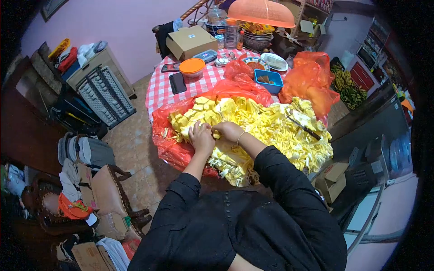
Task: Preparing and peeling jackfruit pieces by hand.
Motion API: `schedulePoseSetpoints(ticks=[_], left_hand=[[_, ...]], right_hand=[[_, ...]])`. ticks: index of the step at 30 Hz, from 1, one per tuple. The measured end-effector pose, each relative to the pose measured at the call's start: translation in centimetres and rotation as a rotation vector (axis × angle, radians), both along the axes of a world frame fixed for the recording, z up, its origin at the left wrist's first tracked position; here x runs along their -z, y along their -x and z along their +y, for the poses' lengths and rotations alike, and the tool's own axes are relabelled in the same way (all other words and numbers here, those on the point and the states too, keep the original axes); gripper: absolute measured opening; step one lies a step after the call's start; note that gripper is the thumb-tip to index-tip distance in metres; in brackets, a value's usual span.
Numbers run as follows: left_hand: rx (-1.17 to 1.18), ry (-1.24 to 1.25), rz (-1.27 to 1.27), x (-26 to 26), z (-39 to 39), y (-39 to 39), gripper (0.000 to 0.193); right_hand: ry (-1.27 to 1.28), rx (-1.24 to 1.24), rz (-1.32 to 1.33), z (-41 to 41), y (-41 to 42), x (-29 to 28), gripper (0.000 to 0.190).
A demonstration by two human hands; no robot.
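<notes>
A large spread of yellow jackfruit flesh and stringy rags (268, 122) lies before me on red plastic sheeting (166, 142). Both hands are at its near left part. Between them is a small yellow jackfruit piece (216, 135), pinched by my right hand (229, 132), which has a thin band at the wrist. My left hand (202, 138) has bent fingers and meets the same piece from the other side; its fingertips partly hide the contact. Whole-looking jackfruit pods (198, 113) are heaped just beyond my left hand. A dark-handled knife (304, 128) rests on the rags at the right.
The table wears a red-and-white checked cloth (159, 86). On it stand a blue plastic container (269, 81), an orange-lidded tub (192, 67), a black phone (178, 83), a cardboard box (191, 41) and an orange plastic bag (308, 81). A wooden chair (108, 189) is at the left.
</notes>
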State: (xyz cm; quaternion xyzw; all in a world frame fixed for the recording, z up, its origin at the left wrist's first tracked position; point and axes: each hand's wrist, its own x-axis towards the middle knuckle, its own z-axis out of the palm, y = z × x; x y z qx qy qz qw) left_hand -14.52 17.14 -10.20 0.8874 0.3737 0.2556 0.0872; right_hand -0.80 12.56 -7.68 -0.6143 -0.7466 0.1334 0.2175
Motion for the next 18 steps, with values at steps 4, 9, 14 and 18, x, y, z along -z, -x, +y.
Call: schedulePoseSetpoints(ticks=[4, 9, 14, 18], left_hand=[[-0.028, -0.016, -0.046, -0.2, -0.2, -0.2, 0.014], [-0.034, 0.06, -0.012, -0.1, -0.2, -0.5, 0.014], [-0.038, 0.095, -0.041, 0.2, -0.4, -0.6, 0.01], [-0.021, 0.061, -0.076, 0.4, -0.5, -0.7, 0.01]], right_hand=[[0.143, 0.004, -0.025, 0.1, -1.7, 0.5, 0.028], [-0.001, -0.02, -0.214, 0.0, -1.1, 0.2, 0.029], [0.224, 0.128, -0.289, -2.4, -2.5, -2.3, 0.026], [0.423, 0.338, 0.75, -5.9, -6.2, -5.6, 0.026]])
